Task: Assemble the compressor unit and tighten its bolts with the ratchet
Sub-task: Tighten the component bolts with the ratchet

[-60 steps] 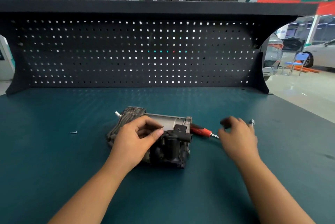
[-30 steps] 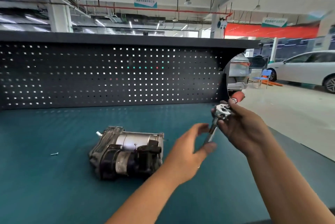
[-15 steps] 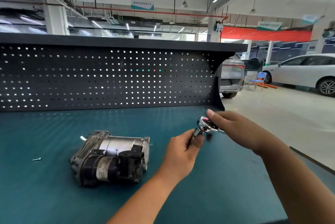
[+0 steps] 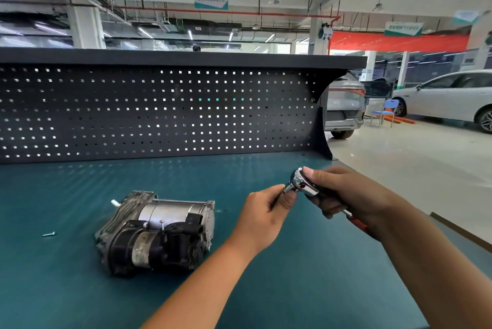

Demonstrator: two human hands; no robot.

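R hand (image 4: 354, 195) grips shiny chrome ratchet (image 4: 302, 182), L hand (image 4: 262, 211) pinches its thin steel bit (image 4: 288, 187).

The grimy black-and-silver compressor unit (image 4: 157, 232) lies on its side on the teal bench mat (image 4: 66, 288), a small bolt (image 4: 161, 223) standing on top and a loose bolt (image 4: 49, 234) lying well to its left, while the chrome-headed, red-handled ratchet (image 4: 300, 182) is held in the air to its right, handle gripped by the right hand (image 4: 354, 195), drive end pinched by the left hand (image 4: 266, 211).

There are 2 hands (image 4: 262, 211) (image 4: 354, 195), 1 ratchet (image 4: 300, 182), 1 compressor unit (image 4: 159, 232), 1 loose screw (image 4: 49, 234).
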